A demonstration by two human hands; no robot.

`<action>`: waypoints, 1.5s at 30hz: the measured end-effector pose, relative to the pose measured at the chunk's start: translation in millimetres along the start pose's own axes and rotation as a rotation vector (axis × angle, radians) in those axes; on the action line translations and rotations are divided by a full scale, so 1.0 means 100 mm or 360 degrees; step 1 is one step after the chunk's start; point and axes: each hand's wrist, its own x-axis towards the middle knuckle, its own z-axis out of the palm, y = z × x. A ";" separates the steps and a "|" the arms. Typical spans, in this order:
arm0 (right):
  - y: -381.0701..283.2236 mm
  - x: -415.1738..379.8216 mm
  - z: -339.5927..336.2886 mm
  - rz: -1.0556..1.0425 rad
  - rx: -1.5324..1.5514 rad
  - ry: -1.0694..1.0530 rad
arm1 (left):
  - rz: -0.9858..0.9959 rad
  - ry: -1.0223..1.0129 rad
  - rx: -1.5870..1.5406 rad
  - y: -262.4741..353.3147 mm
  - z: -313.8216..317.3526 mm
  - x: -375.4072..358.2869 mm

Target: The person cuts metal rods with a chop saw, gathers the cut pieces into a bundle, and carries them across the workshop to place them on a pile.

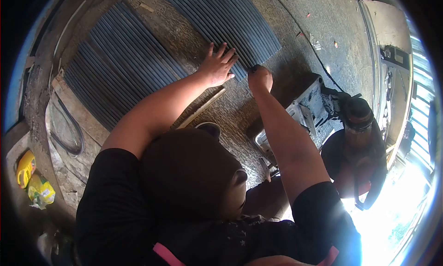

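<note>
Two groups of dark metal rods lie side by side on the ground: a wide set [124, 58] at the left and a second set [226, 19] at the top centre. My left hand [218, 68] rests with spread fingers at the near left edge of the second set. Just to its right, my right hand [260, 77] is closed at the near ends of those rods. Something small and dark shows at its fingertips, too small to name.
A wooden strip [203, 107] lies below my left hand. To the right stands a metal machine [311, 104] with a dark round part [359, 113]. A cable crosses the ground at upper right. Yellow packets [40, 190] lie at far left.
</note>
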 end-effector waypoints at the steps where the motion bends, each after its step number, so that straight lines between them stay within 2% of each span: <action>1: -0.01 -0.01 0.00 0.0023 -0.0017 -0.0004 | 0.0000 0.0004 -0.0003 -0.01 -0.02 0.02; 3: -0.03 -0.01 0.00 0.0045 -0.0038 -0.0007 | 0.0083 0.0089 0.0034 -0.03 -0.01 0.04; 6: -0.06 -0.04 -0.02 0.0116 -0.0007 -0.0009 | 0.0117 0.0095 0.0034 -0.07 0.01 0.08; 12: -0.05 0.01 -0.13 0.0051 -0.0023 -0.0065 | 0.0113 0.0040 0.0042 -0.10 0.00 0.08; 15: -0.04 0.13 -0.14 0.0168 0.0026 0.0053 | 0.0100 0.0045 0.0078 -0.08 0.01 0.08; 25: -0.02 0.20 -0.07 0.0066 -0.0025 0.0085 | 0.0038 -0.0078 0.0037 -0.03 -0.13 0.18; 31: -0.04 0.18 -0.07 0.0097 0.0046 0.0069 | 0.0127 0.0128 -0.0016 -0.13 -0.12 0.36; 33: -0.05 0.19 -0.09 0.0089 0.0047 0.0073 | 0.0132 -0.0003 0.0062 -0.14 -0.12 0.37; 36: -0.03 0.24 -0.19 0.0068 0.0031 0.0010 | 0.0121 -0.0017 0.0088 -0.13 -0.10 0.35; 38: -0.04 0.30 -0.23 0.0198 0.0044 0.0084 | 0.0111 -0.0022 0.0073 -0.12 -0.09 0.34; 45: -0.01 0.39 -0.20 0.0120 -0.0069 0.0019 | 0.0114 -0.0033 0.0073 -0.13 -0.12 0.34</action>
